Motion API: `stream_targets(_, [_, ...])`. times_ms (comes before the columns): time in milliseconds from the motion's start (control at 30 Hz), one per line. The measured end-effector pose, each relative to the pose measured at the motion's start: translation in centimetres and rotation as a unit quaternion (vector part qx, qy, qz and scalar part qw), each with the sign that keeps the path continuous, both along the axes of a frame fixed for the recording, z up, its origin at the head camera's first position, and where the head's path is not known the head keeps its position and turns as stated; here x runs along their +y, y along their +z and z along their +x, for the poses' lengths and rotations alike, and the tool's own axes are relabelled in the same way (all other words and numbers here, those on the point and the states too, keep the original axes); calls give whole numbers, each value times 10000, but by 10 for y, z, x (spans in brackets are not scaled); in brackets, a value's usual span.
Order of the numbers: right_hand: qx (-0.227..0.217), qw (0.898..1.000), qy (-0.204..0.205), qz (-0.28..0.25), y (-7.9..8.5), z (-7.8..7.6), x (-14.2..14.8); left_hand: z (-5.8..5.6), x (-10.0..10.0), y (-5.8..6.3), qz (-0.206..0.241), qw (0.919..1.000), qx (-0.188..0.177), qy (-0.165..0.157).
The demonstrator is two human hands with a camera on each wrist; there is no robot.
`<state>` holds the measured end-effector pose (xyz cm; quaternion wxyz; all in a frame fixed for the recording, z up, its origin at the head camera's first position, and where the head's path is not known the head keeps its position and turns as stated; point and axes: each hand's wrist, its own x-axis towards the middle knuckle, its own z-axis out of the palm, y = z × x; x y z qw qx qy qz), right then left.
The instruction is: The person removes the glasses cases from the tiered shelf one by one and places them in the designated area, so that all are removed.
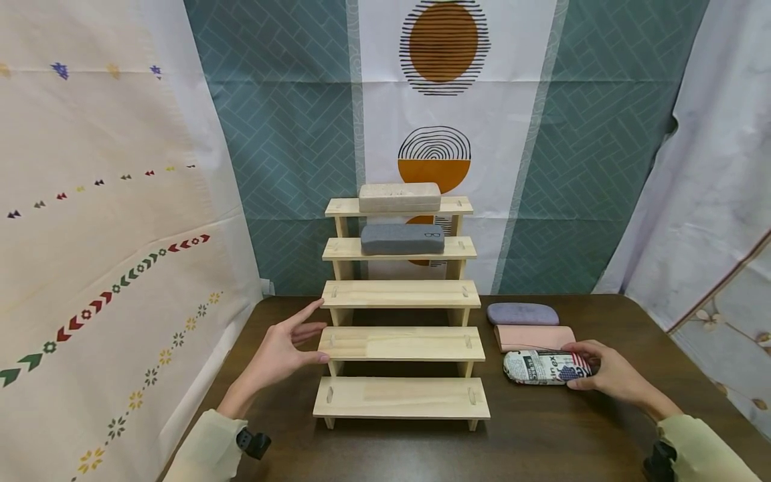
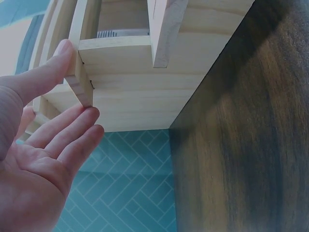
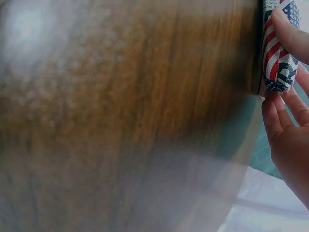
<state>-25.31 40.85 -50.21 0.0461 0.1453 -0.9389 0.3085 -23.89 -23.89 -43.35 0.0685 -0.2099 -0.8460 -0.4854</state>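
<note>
Now, your right hand (image 1: 614, 376) grips the newspaper-print case (image 1: 536, 367) at the wooden rack's (image 1: 400, 399) four o'clock, contents hidden, long axis nine-to-three, flag-printed end (image 1: 571, 368) towards three. Your left hand (image 1: 278, 351) apparently pinches one shelf (image 1: 400, 343) at eight o'clock.

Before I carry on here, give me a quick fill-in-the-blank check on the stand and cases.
The wooden stand has ____ tiers.
The ____ hand grips the patterned case.
Counting from the top, the blue-grey case sits on the ____ tier.
The middle case, between the patterned case and the purple case, is coloured ____.

Missing words: five; right; second; pink.
</note>
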Motion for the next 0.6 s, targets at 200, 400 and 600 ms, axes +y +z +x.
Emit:
stream_targets(200, [8, 10000, -27, 73, 1, -1, -2, 1, 0, 1, -31, 10000, 34, 28])
stream_targets(400, [-46, 9998, -42, 162, 2, -1, -2, 1, 0, 1, -33, 10000, 34, 37])
stream_targets(600, [-73, 9998, -86, 165, 1, -2, -2, 1, 0, 0, -53, 10000, 30, 33])
